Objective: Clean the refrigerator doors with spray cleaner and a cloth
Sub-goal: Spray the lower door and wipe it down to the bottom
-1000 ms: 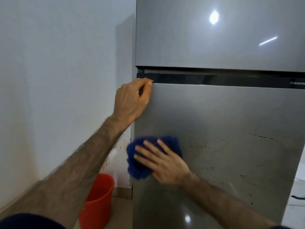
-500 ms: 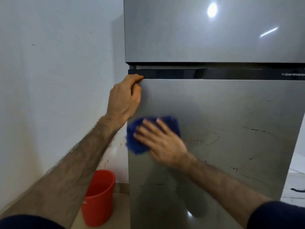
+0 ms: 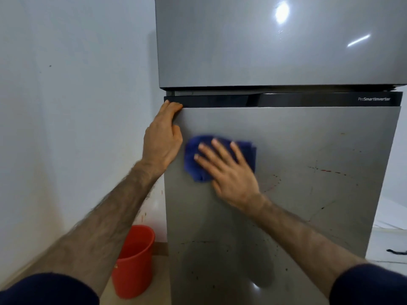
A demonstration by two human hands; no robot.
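Note:
A grey two-door refrigerator fills the view, with the upper door (image 3: 264,45) above a black strip and the lower door (image 3: 308,194) below it. Reddish and dark spots mark the lower door at its right and bottom. My right hand (image 3: 229,170) presses a blue cloth (image 3: 193,164) flat against the lower door's upper left area, fingers spread. My left hand (image 3: 161,139) grips the top left corner of the lower door, fingers curled over its edge. No spray bottle is in view.
A red bucket (image 3: 132,263) stands on the floor left of the fridge, by the white wall (image 3: 66,106). A white surface (image 3: 389,238) lies to the right of the fridge. Red specks dot the wall low beside the fridge.
My right hand has slid the blue cloth up the lower door and a little to the right. My left hand keeps its hold on the door's corner.

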